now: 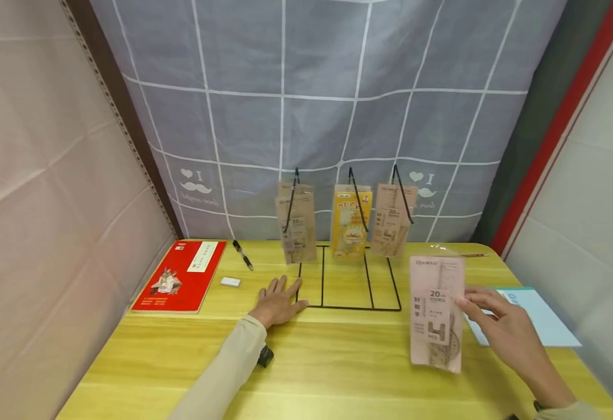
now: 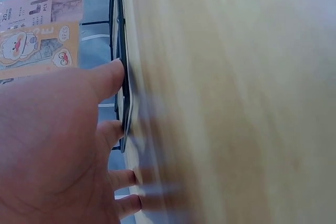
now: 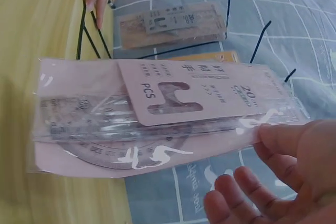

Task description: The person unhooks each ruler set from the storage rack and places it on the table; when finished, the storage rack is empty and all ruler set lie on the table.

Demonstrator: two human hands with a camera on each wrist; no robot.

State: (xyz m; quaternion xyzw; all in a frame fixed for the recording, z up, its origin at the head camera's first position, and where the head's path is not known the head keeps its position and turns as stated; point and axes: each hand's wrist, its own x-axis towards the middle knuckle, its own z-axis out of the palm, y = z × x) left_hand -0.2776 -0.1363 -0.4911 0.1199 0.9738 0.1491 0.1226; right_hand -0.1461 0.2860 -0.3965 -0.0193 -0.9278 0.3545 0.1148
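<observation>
My right hand pinches the edge of a pink packaged ruler set between thumb and forefinger, above the table's right side. In the right wrist view, a clear ruler and protractor show through its plastic. My left hand lies with fingers spread at the front left corner of a black wire display rack, its thumb and a fingertip touching the wire in the left wrist view. From the rack's hooks hang a ruler set on the left, a yellow packet in the middle and another ruler set on the right.
A red notebook, a white eraser and a black pen lie at the left. Behind the right hand is a light blue booklet, with a pencil farther back. A grey checked curtain stands behind.
</observation>
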